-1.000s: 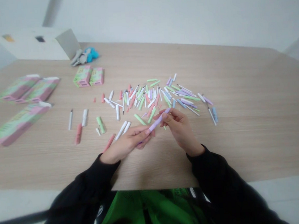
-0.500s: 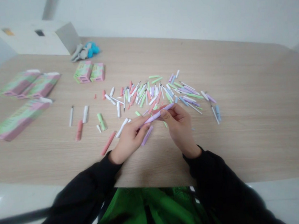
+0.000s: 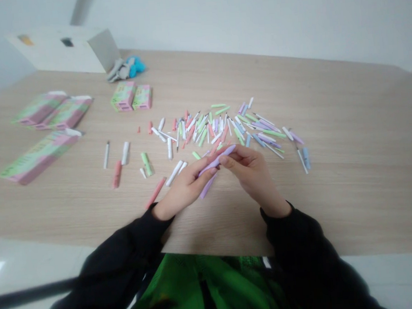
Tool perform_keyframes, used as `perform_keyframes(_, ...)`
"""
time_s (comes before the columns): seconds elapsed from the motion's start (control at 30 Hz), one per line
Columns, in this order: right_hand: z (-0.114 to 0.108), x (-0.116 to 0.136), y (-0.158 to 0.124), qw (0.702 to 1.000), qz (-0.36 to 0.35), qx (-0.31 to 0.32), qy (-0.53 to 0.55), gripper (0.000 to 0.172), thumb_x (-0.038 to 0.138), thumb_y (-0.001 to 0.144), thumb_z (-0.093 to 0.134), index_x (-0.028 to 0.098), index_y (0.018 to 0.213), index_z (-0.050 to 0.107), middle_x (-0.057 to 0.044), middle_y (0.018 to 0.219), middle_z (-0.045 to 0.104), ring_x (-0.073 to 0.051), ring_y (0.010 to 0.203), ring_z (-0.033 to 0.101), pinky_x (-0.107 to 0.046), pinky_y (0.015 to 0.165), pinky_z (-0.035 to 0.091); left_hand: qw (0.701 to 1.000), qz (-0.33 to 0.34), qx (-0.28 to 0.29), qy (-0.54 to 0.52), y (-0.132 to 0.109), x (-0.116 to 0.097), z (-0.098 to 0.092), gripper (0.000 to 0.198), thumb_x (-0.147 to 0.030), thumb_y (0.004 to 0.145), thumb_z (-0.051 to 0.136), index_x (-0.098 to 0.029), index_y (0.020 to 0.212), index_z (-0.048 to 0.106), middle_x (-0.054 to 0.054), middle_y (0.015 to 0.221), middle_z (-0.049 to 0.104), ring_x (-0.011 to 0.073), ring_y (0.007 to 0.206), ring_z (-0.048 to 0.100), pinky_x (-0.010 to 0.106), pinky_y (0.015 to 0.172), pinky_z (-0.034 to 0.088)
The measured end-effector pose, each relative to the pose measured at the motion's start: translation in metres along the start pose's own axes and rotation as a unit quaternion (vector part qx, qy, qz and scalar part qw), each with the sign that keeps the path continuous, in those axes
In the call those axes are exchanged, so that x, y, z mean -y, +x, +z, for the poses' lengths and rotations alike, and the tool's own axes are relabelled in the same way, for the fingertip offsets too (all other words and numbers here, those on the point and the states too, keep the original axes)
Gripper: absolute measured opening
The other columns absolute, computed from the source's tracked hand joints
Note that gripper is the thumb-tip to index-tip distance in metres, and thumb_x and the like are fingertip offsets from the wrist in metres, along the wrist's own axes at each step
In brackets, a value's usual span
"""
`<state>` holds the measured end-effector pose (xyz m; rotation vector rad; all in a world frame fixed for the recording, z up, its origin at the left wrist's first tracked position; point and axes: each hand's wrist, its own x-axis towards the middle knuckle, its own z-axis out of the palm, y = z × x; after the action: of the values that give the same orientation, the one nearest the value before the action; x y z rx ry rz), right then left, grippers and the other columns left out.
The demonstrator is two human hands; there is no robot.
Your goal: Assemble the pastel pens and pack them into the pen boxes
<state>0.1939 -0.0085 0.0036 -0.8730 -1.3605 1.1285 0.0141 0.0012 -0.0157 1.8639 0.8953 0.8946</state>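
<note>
We have the lilac pen barrel (image 3: 216,161) between both hands over the near edge of the table (image 3: 352,162), its long axis running near-left to far-right; our left hand (image 3: 187,182) grips the near end, our right hand (image 3: 252,170) pinches towards the far. It looks slim and smooth, though blur may hide a seam.

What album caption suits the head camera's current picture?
Left hand and right hand hold a purple pen over a wooden table, colourful pen parts scattered beyond.
</note>
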Motion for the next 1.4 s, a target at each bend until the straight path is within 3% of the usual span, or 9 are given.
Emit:
perform_keyframes(0.1, -0.003, 0.004, -0.001, 0.999, -0.007, -0.034, 0.010, 0.023, 0.045, 0.085, 0.077, 0.025, 0.098, 0.076, -0.001, 0.095, 0.080, -0.016, 0.087, 0.074, -0.032, 0.080, 0.061, 0.999, -0.009, 0.029, -0.013, 0.001, -0.001, -0.003, 0.030, -0.040, 0.101, 0.049, -0.016, 0.088, 0.062, 0.001, 0.080, 0.058, 0.0167, 0.078, 0.055, 0.028, 0.074, 0.045)
perform_keyframes(0.2, -0.006, 0.004, -0.002, 0.998, -0.005, -0.061, 0.011, 0.020, 0.043, 0.086, 0.076, 0.023, 0.087, 0.075, -0.001, 0.085, 0.079, -0.014, 0.078, 0.073, -0.030, 0.074, 0.061, 0.998, -0.021, 0.052, -0.028, 0.000, -0.002, -0.003, 0.032, -0.040, 0.101, 0.049, -0.016, 0.080, 0.056, -0.002, 0.070, 0.047, 0.0137, 0.068, 0.048, 0.026, 0.065, 0.039)
perform_keyframes(0.43, -0.007, -0.002, -0.003, 0.996, 0.007, -0.087, -0.020, 0.025, 0.046, 0.084, 0.078, 0.021, 0.080, 0.073, 0.000, 0.077, 0.073, -0.013, 0.072, 0.068, -0.029, 0.071, 0.059, 0.997, -0.021, 0.069, 0.007, -0.002, -0.005, 0.001, 0.029, -0.038, 0.104, 0.042, -0.016, 0.099, 0.060, 0.000, 0.082, 0.056, 0.0156, 0.078, 0.054, 0.028, 0.074, 0.044)
perform_keyframes(0.57, -0.005, -0.003, -0.004, 0.993, -0.016, -0.090, -0.070, 0.027, 0.047, 0.087, 0.074, 0.021, 0.079, 0.073, 0.000, 0.075, 0.071, -0.014, 0.074, 0.066, -0.029, 0.073, 0.055, 0.998, -0.015, 0.063, 0.018, -0.001, -0.007, 0.002, 0.027, -0.036, 0.104, 0.041, -0.016, 0.099, 0.059, 0.001, 0.085, 0.057, 0.0169, 0.082, 0.055, 0.029, 0.076, 0.045)
perform_keyframes(0.83, 0.001, -0.012, -0.003, 0.995, -0.038, -0.072, -0.054, 0.028, 0.049, 0.087, 0.074, 0.022, 0.081, 0.071, 0.000, 0.080, 0.072, -0.014, 0.075, 0.064, -0.029, 0.071, 0.052, 0.999, -0.002, 0.047, 0.021, -0.002, -0.003, 0.000, 0.030, -0.038, 0.104, 0.042, -0.016, 0.097, 0.061, 0.002, 0.084, 0.060, 0.0174, 0.080, 0.056, 0.029, 0.074, 0.048)
perform_keyframes(1.0, -0.003, -0.010, -0.003, 0.997, -0.012, -0.055, -0.049, 0.031, 0.051, 0.086, 0.074, 0.022, 0.078, 0.069, 0.001, 0.073, 0.069, -0.013, 0.069, 0.062, -0.028, 0.068, 0.052, 0.999, -0.013, 0.035, 0.010, -0.001, -0.007, 0.002, 0.031, -0.039, 0.103, 0.045, -0.016, 0.103, 0.066, 0.005, 0.092, 0.068, 0.0190, 0.086, 0.060, 0.030, 0.077, 0.049)
perform_keyframes(1.13, -0.004, -0.004, -0.006, 1.000, 0.016, 0.003, -0.023, 0.033, 0.056, 0.083, 0.075, 0.024, 0.088, 0.072, 0.000, 0.082, 0.073, -0.014, 0.072, 0.064, -0.030, 0.072, 0.055, 0.999, -0.021, 0.026, 0.001, -0.001, -0.011, 0.004, 0.033, -0.039, 0.102, 0.048, -0.015, 0.111, 0.069, 0.004, 0.088, 0.068, 0.0187, 0.082, 0.060, 0.030, 0.077, 0.048)
perform_keyframes(1.23, -0.004, -0.004, -0.008, 0.999, 0.031, 0.035, -0.017, 0.027, 0.050, 0.082, 0.079, 0.023, 0.087, 0.075, 0.000, 0.079, 0.072, -0.014, 0.071, 0.064, -0.030, 0.071, 0.054, 0.996, -0.041, 0.068, -0.040, -0.004, -0.008, 0.002, 0.035, -0.036, 0.099, 0.051, -0.014, 0.120, 0.068, 0.003, 0.084, 0.066, 0.0171, 0.076, 0.058, 0.029, 0.072, 0.047)
perform_keyframes(1.4, -0.010, -0.004, -0.008, 0.999, 0.023, 0.026, 0.011, 0.020, 0.044, 0.084, 0.078, 0.024, 0.086, 0.078, 0.001, 0.074, 0.072, -0.014, 0.069, 0.064, -0.030, 0.068, 0.053, 0.985, -0.050, 0.132, -0.103, -0.005, -0.005, -0.006, 0.035, -0.031, 0.098, 0.053, -0.014, 0.125, 0.065, 0.003, 0.084, 0.065, 0.0143, 0.071, 0.054, 0.028, 0.068, 0.046)
